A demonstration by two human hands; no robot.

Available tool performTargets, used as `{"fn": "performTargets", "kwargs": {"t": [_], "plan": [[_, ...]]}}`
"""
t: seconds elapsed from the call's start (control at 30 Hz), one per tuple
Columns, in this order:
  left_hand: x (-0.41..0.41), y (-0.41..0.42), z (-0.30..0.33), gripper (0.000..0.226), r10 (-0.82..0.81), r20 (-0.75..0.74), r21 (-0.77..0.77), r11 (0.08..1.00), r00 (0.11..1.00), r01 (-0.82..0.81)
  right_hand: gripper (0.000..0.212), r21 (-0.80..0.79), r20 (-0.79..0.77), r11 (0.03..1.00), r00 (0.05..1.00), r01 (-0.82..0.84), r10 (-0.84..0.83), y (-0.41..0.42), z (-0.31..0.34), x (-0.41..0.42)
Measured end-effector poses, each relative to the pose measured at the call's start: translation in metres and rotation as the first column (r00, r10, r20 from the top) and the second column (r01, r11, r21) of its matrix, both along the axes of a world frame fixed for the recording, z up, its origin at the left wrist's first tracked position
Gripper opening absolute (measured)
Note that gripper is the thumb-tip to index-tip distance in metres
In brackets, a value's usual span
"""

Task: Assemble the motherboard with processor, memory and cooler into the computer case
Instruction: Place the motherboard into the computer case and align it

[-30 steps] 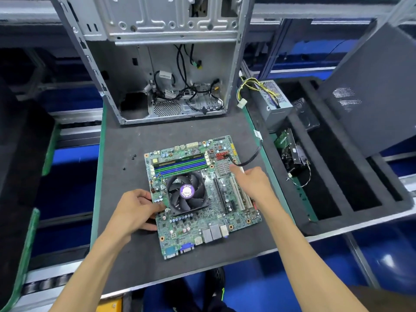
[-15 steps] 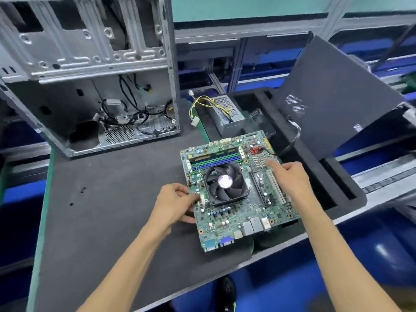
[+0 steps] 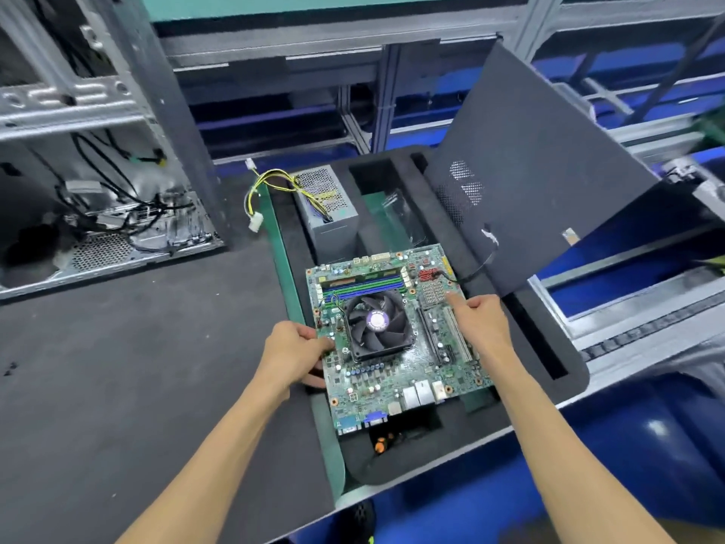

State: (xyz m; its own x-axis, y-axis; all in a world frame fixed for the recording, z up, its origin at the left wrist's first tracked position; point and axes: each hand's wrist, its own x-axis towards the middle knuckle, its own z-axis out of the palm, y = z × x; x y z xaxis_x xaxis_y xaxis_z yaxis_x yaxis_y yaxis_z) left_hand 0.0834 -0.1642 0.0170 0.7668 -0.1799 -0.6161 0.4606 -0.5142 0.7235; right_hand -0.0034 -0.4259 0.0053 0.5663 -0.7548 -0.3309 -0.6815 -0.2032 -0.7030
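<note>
Both hands grip the motherboard, left hand and right hand at opposite edges; computer case lies apparently well leftward

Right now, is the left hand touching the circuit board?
Touching. The head view shows the left hand gripping the circuit board's left edge, its fingers curled onto it beside the fan.

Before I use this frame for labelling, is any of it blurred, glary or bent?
Head view: the motherboard and both hands, left and right, are sharp; the computer case at the left edge is smeared; frame rails bow with wide-angle distortion; a bright glare spot sits on the blue floor.
</note>
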Motion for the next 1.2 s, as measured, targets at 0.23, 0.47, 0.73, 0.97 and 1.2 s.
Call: {"fn": "performTargets", "kwargs": {"t": [0.23,0.47,0.73,0.97,1.2], "plan": [[0.003,-0.007,-0.008,0.02,0.016,0.035,0.058,0.998,0.999,-0.018,0.033,-0.039,-0.03,0.998,0.998,-0.053,0.052,-0.002,-0.007,0.004],[0.006,-0.005,-0.009,0.025,0.019,0.017,0.074,0.997,1.0,-0.02,0.046,-0.138,-0.143,0.978,0.981,-0.153,0.133,-0.002,-0.004,-0.001],[0.007,-0.003,-0.002,0.03,0.006,-0.005,0.063,0.998,1.0,-0.006,0.038,-0.182,-0.156,0.97,0.978,-0.164,0.136,-0.007,0.003,-0.005],[0.013,0.01,0.009,0.019,0.044,0.12,0.049,0.998,0.992,-0.05,0.011,-0.296,0.054,0.952,0.993,-0.083,0.104,-0.004,0.03,-0.005],[0.017,0.037,0.039,0.009,0.059,0.209,-0.014,0.998,0.976,-0.057,0.012,-0.327,0.061,0.925,0.972,-0.194,0.226,0.035,0.079,0.024]]}}
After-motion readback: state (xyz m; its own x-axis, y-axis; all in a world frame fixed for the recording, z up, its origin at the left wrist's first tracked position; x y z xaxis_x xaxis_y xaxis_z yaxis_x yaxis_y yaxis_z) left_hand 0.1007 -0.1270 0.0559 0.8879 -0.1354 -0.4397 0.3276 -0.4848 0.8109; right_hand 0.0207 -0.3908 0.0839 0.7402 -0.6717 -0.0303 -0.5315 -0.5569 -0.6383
